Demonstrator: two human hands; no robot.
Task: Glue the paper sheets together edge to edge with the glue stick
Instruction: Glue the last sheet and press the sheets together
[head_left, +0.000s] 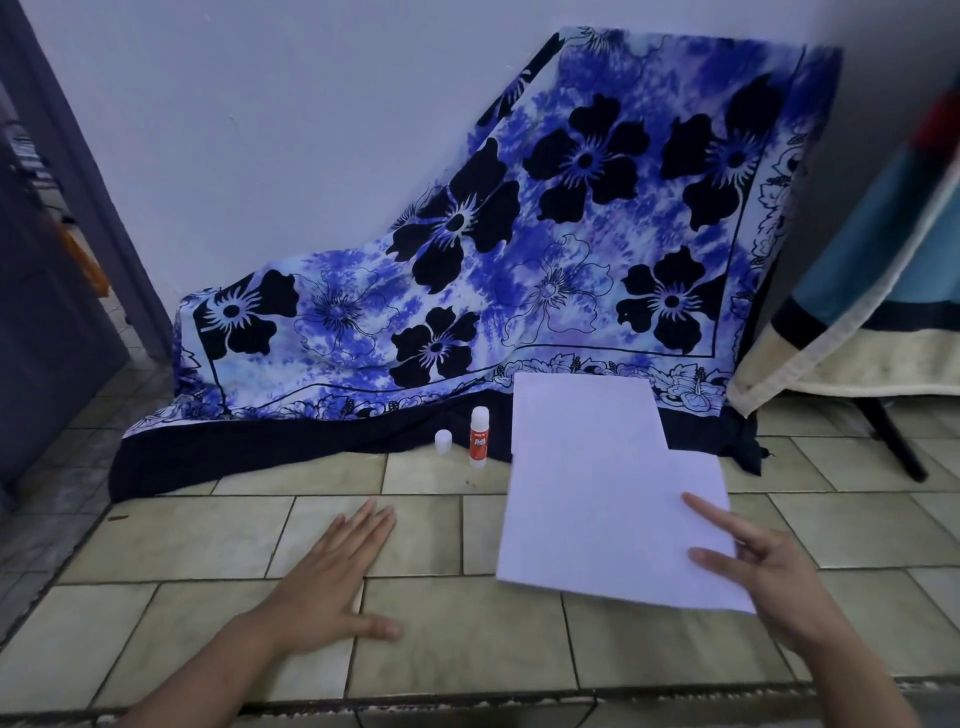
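Two white paper sheets lie overlapping on the tiled floor: the near sheet (613, 525) is slightly tilted and covers the lower part of the far sheet (582, 410). A red-and-white glue stick (479, 436) stands upright to their left, with its white cap (443, 441) standing beside it. My left hand (332, 577) rests flat on the tiles, fingers straight, left of the sheets. My right hand (763, 566) is at the near sheet's right edge, with its fingers extended over the paper.
A blue floral cloth (519, 249) drapes from the wall onto the floor behind the paper. A fabric-covered stand with dark legs (883, 431) is at the right. A dark door (47, 291) stands at the left.
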